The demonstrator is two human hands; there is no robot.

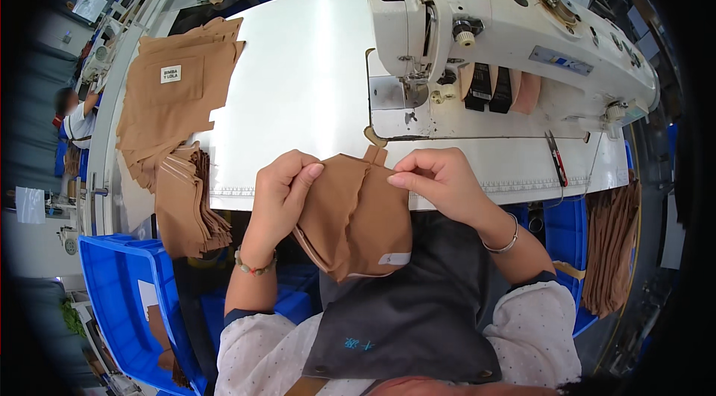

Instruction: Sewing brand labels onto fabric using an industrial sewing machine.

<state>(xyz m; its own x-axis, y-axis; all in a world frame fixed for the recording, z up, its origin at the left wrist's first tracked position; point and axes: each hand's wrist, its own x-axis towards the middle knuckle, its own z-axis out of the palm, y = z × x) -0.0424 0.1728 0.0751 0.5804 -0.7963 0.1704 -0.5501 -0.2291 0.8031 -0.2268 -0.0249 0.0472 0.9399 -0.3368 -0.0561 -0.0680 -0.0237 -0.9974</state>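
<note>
Between my hands hangs a brown sewn fabric piece [356,213], held up in front of my apron at the table's near edge. A seam runs down its middle, a small tab stands at its top and a white label sits low on its right side. My left hand [287,187] pinches the upper left edge between thumb and fingers. My right hand [436,180] pinches the upper right edge the same way. Beyond the hands stands a white sewing machine [507,30], its needle area [414,90] apart from the fabric.
Brown fabric panels [168,98] lie stacked at the left, with more folded pieces [186,202] over the edge. Red-handled thread snips [556,159] lie at the right. Blue bins [127,299] flank me; brown pieces [610,247] hang at the right. A person [78,118] sits far left.
</note>
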